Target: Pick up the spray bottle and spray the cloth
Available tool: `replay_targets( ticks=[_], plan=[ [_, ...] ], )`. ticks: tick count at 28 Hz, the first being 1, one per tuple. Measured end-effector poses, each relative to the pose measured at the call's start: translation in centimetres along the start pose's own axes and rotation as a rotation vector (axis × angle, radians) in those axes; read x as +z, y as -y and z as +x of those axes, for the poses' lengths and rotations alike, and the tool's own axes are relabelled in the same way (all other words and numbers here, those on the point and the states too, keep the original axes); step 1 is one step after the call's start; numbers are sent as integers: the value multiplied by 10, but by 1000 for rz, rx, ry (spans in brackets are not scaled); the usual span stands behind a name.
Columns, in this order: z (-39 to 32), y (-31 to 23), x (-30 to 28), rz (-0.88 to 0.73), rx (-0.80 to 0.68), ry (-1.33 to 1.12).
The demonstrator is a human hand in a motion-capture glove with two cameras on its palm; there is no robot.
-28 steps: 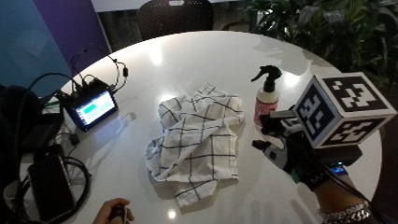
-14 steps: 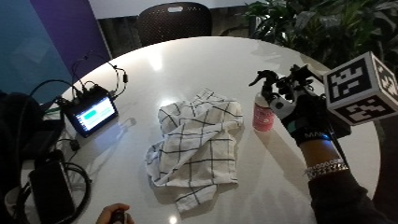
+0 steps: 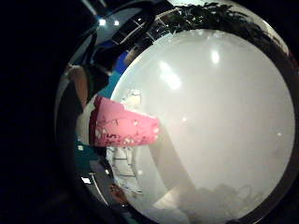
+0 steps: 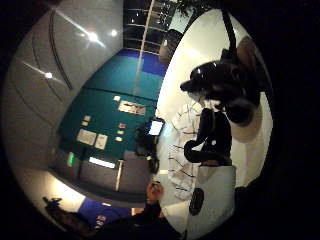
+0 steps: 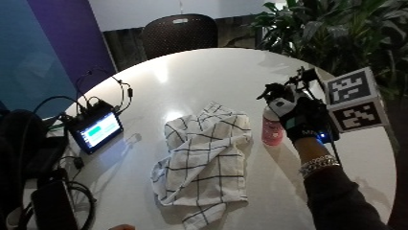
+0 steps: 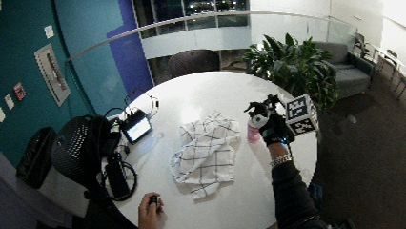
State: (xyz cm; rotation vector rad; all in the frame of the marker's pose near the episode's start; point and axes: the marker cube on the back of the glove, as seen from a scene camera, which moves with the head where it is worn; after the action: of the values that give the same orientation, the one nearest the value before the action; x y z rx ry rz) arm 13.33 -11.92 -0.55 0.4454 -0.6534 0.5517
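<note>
The right hand (image 5: pixel 305 120) has closed its grip round the spray bottle (image 5: pixel 273 130).

A small black monitor with a lit screen (image 5: pixel 96 131) is sitting among black cables (image 5: pixel 102 86) on the round white table (image 5: pixel 191 76), while a dark mesh chair (image 5: pixel 180 29) and a leafy green plant (image 5: pixel 338 38) are standing behind it

A round white surface (image 5: pixel 191 76) carries a crumpled white cloth (image 5: pixel 201 165) with dark grid lines near its middle, a small lit screen (image 5: pixel 96 130) with cables (image 5: pixel 102 88) toward one edge, and a pink spray bottle (image 5: pixel 273 128) standing just beside the cloth
</note>
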Motion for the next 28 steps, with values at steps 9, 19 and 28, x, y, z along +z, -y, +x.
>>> replay_targets(
  ticks=[9,19,28],
  plan=[
    [12,6,31,-103,-58,241],
    [5,15,39,120,-209,160],
    [-4,23,45,180,-302,185]
  ],
)
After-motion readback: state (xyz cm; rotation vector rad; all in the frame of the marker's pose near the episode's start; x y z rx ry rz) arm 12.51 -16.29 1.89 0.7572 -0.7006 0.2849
